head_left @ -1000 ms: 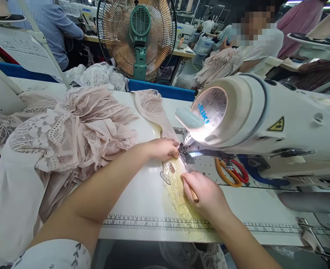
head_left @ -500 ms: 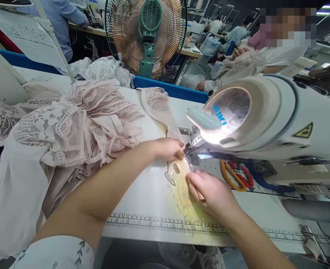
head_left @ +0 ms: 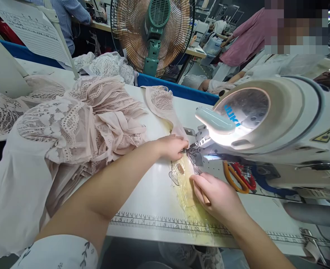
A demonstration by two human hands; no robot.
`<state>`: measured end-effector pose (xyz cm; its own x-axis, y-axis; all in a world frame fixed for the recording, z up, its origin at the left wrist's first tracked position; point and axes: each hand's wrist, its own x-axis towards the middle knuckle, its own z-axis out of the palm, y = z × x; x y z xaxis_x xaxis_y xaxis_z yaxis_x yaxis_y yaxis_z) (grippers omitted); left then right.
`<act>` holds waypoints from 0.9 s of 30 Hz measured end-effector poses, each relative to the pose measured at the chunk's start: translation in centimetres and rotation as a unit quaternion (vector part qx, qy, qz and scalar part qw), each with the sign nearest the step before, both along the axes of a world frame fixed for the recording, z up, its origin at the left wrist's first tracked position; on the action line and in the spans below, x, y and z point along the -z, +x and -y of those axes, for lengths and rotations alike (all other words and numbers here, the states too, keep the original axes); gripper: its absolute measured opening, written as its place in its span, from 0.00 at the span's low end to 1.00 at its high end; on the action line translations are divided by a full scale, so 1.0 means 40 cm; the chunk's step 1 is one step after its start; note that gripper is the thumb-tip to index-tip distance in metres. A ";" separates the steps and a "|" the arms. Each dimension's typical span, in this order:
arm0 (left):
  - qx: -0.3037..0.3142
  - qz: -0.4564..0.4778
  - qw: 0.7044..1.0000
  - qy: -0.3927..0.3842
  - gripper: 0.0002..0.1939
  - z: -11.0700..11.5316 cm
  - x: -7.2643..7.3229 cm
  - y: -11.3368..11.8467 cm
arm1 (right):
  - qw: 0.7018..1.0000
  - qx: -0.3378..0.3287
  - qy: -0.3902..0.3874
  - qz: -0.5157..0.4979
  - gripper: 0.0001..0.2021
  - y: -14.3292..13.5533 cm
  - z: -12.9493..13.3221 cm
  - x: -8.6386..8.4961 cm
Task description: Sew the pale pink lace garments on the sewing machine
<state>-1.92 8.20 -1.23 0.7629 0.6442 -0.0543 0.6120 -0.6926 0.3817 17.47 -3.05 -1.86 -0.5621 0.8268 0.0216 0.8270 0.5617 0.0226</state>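
Observation:
My left hand (head_left: pixel 172 147) is closed on the near end of a pale pink lace garment piece (head_left: pixel 160 100), right beside the needle area of a white sewing machine (head_left: pixel 290 112). The lace piece runs away from me across the white table. Closed in my right hand (head_left: pixel 216 194), just nearer to me, is a slim tool with a brown, wooden-looking handle (head_left: pixel 206 198); its tip is hard to make out near the presser foot (head_left: pixel 191 149). Beneath both hands lies a yellowish, film-covered strip (head_left: pixel 185 186) on the tabletop. The machine's lamp lights this spot.
A heap of pink lace garments (head_left: pixel 83 127) fills the left side. Orange-handled scissors (head_left: pixel 234 179) and a red-handled tool (head_left: pixel 246 177) lie under the machine arm. A measuring tape (head_left: pixel 153 222) runs along the front edge. Behind stand a large fan (head_left: pixel 153 37) and other people.
The view has shifted slightly, so the machine sits farther right. Both hands hold nearly the same place at the needle. In the background, a person in pink has come more into view.

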 end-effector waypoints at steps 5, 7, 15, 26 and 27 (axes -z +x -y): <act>0.005 -0.001 1.000 -0.005 0.13 0.000 -0.006 -0.003 | 1.000 0.009 -0.009 -0.004 0.07 -0.002 0.005 0.001; 0.008 -0.002 1.000 -0.003 0.12 -0.001 -0.006 -0.003 | 1.000 0.009 -0.001 -0.008 0.07 -0.004 0.008 0.002; 0.020 -0.003 1.000 0.017 0.13 -0.013 0.007 -0.001 | 0.998 0.004 0.050 -0.039 0.10 -0.006 0.015 0.011; 0.022 -0.001 1.000 0.013 0.15 -0.018 0.012 0.000 | 0.989 -0.010 0.014 -0.144 0.12 0.000 0.018 -0.013; 0.021 -0.001 1.000 0.011 0.14 -0.017 0.010 0.000 | 0.988 -0.012 0.008 -0.153 0.12 0.001 0.018 -0.017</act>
